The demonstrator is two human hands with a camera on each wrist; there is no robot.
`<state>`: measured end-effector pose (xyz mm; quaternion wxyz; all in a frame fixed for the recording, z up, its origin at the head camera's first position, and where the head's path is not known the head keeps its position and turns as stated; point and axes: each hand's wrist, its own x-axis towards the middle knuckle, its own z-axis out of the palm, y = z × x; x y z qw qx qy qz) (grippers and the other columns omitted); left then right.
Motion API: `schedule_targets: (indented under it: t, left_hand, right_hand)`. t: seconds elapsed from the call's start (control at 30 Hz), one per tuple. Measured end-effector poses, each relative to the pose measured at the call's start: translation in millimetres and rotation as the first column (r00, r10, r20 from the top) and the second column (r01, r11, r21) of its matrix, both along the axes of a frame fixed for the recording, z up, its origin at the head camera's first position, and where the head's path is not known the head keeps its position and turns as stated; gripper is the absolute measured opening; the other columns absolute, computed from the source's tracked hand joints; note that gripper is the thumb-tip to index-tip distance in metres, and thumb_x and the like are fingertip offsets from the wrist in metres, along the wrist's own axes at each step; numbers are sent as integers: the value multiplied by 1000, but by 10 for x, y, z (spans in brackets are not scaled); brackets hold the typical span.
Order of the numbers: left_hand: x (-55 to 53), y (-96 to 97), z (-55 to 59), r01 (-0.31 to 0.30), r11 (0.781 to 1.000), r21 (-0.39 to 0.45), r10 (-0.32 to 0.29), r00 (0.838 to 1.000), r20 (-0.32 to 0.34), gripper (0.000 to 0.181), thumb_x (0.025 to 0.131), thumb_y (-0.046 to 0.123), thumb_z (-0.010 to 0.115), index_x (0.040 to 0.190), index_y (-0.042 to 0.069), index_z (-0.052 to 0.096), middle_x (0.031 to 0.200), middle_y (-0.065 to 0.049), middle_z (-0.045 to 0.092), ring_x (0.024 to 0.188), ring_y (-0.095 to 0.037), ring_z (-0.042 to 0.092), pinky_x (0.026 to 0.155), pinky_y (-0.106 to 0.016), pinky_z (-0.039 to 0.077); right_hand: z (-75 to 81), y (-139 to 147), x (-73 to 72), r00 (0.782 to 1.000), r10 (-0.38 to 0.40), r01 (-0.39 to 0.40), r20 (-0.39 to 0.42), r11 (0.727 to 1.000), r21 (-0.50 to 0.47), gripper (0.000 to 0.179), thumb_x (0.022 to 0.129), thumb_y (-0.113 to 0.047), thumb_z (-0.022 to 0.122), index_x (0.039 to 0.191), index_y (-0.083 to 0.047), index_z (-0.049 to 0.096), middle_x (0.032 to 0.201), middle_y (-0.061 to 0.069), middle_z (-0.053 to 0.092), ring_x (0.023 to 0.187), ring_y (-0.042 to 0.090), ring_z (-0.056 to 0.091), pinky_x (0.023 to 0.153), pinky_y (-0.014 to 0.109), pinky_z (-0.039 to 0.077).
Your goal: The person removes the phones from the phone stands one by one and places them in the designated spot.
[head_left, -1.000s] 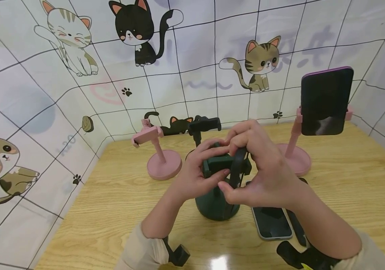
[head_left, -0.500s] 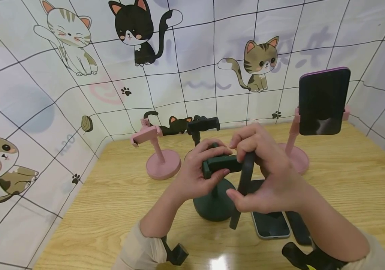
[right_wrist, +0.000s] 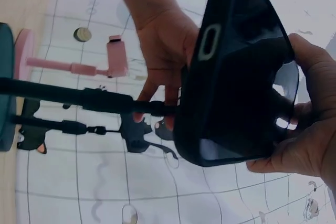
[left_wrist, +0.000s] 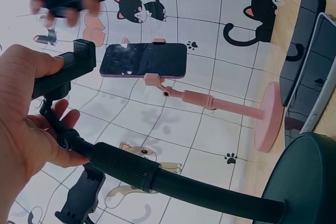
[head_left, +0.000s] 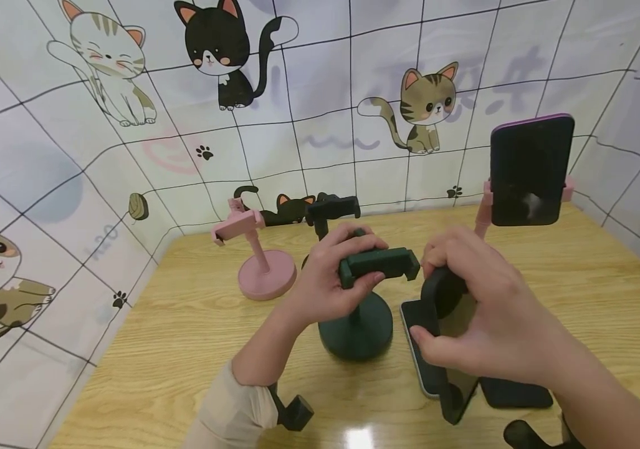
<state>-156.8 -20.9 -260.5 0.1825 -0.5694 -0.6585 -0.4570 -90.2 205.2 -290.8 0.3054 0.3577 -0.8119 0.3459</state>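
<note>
My left hand (head_left: 325,287) grips the clamp head (head_left: 384,263) of a dark green phone stand from its left side. The stand's round base (head_left: 356,333) sits on the table, and the clamp has nothing in it. To the right, my right hand (head_left: 493,318) holds a black smartphone (head_left: 454,402) by its edges, thumb on one side and fingers on the other. In the right wrist view the glossy screen of this smartphone (right_wrist: 236,93) shows. A gap separates the smartphone from the clamp.
Two phones lie on the table, one light-rimmed (head_left: 415,324), one black (head_left: 516,393). Behind stand a pink phone stand (head_left: 266,274), a black phone stand (head_left: 333,209) and another pink stand (head_left: 483,215) bearing a phone (head_left: 531,171). A cat-patterned sheet (head_left: 325,143) hangs behind.
My right hand has drawn the smartphone away from the green clamp, to the right and nearer me, and turned it. My left hand has stayed on the clamp.
</note>
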Motion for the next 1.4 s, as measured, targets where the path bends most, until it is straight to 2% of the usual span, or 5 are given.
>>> schedule_targets:
  t: [0.17, 0.3, 0.53, 0.67, 1.4]
  left_hand:
    - [-13, 53, 54, 0, 1000, 2, 0, 1000, -20, 31, 74, 4, 68, 103, 0, 60, 104, -14, 51, 92, -18, 50, 80, -26, 44]
    - [-29, 101, 80, -1, 1000, 16, 2, 999, -40, 30, 74, 3, 68, 103, -1, 60, 104, -15, 51, 91, -18, 51, 79, -25, 44]
    - [-73, 212, 118, -34, 998, 54, 38, 995, -87, 32, 74, 5, 69, 104, -2, 60, 105, -17, 48, 89, -19, 51, 77, -23, 44]
    - [-126, 298, 134, -58, 994, 87, 69, 991, -119, 32, 74, 5, 69, 104, -2, 60, 105, -18, 47, 94, -22, 48, 80, -23, 43]
    - [-488, 774, -62, -211, 971, 113, 226, 963, -146, 30, 79, 12, 67, 106, 1, 59, 108, -18, 45, 97, -24, 46, 82, -20, 42]
  right_hand:
    - [497, -209, 459, 957, -242, 213, 157, 960, 179, 61, 46, -11, 86, 92, -17, 46, 96, -10, 42, 94, 7, 36, 74, 31, 34]
    - [267, 52, 459, 869, -382, 290, 313, 907, 304, 54, 55, -21, 84, 93, -19, 46, 96, -4, 42, 93, 15, 40, 69, 36, 40]
    - [-188, 640, 366, 642, -559, 329, 524, 819, 470, 68, 63, -32, 79, 113, 3, 48, 107, 22, 51, 91, 36, 52, 70, 54, 45]
    - [-320, 879, 324, 583, -623, 348, 521, 771, 533, 67, 64, -32, 78, 106, 10, 49, 94, 24, 52, 77, 31, 53, 63, 47, 46]
    - [-608, 1348, 184, 526, -629, 318, 573, 770, 553, 48, 71, -26, 71, 93, 10, 48, 67, 4, 48, 57, 16, 43, 51, 30, 36]
